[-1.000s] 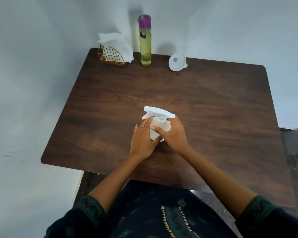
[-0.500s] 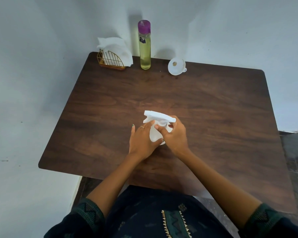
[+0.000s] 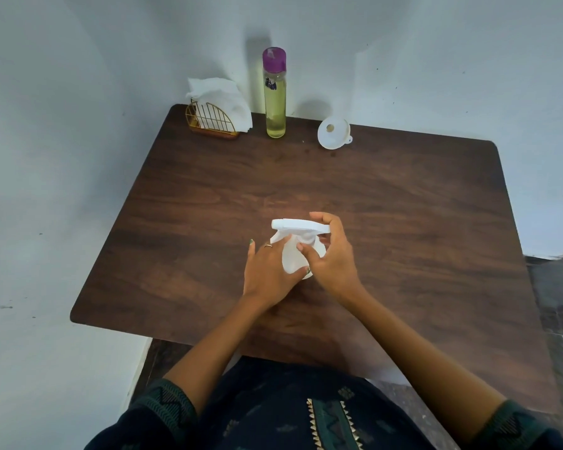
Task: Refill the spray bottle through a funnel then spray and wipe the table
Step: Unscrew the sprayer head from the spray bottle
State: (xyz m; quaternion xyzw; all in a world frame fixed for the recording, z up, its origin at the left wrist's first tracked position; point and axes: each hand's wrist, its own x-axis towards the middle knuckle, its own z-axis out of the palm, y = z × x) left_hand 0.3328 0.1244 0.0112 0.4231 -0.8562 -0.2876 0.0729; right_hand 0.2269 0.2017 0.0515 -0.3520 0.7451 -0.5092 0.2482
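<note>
At frame centre, the white plastic spray bottle point(image 3: 294, 256) is steadied by the curled left hand point(image 3: 268, 271), while the right hand point(image 3: 330, 254) has been shifted up to pinch its trigger head, so unscrewing appears begun.

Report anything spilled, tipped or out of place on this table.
Only the white funnel stands out: it lies tipped on its side near the far edge of the table. No spill shows.

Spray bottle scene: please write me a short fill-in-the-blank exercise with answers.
1. Both hands hold the white ___ bottle.
2. The tall bottle of yellow liquid has a ___ cap.
3. The white funnel lies at the table's ___ edge.
4. The napkins stand in a ___ wire holder.

Answers: spray; purple; far; gold
</note>
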